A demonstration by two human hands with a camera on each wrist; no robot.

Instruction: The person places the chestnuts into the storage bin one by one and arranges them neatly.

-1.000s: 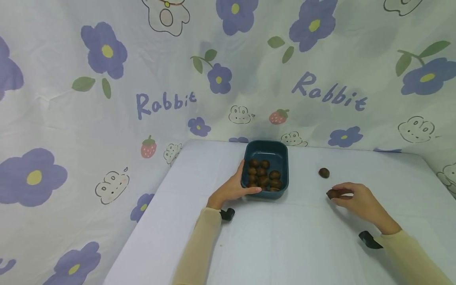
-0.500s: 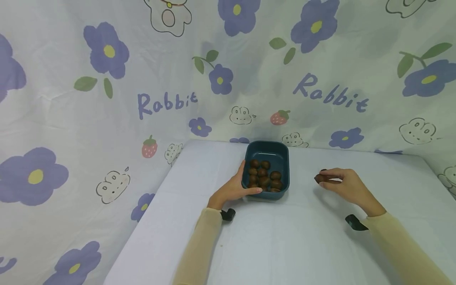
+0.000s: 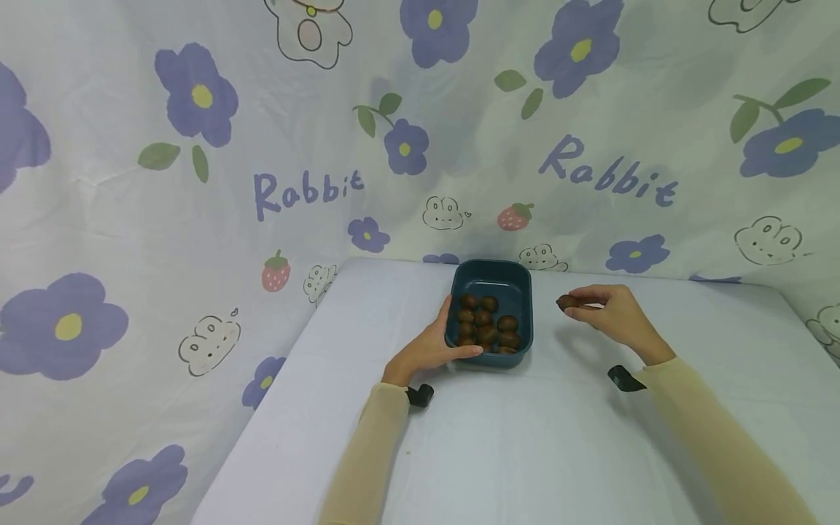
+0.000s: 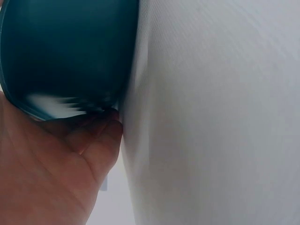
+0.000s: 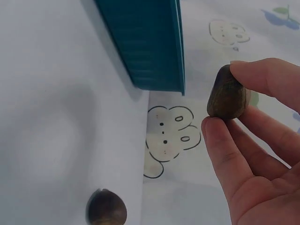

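A dark teal rectangular container (image 3: 499, 359) sits on the white-covered table, with several brown chestnuts (image 3: 483, 318) gathered toward its near end. My left hand (image 3: 429, 346) holds its near left corner, thumb along the front rim and fingers against the left side; in the left wrist view the fingers reach round the teal wall (image 4: 70, 51). Thumb and fingertips of my right hand (image 3: 617, 317) pinch one chestnut (image 5: 228, 96) above the table, right of the container. Another chestnut (image 5: 107, 208) lies on the table in the right wrist view; my right hand hides it in the head view.
The white table (image 3: 499, 452) meets a hanging cloth (image 3: 295, 131) printed with flowers, rabbits and strawberries at the back and left. A dark camera mount sits on each wrist, below the cuffs of beige sleeves (image 3: 370, 445).
My right hand has carried the pinched chestnut left and away from me, passing over the loose one, toward the container. My left hand and the container have stayed in place.
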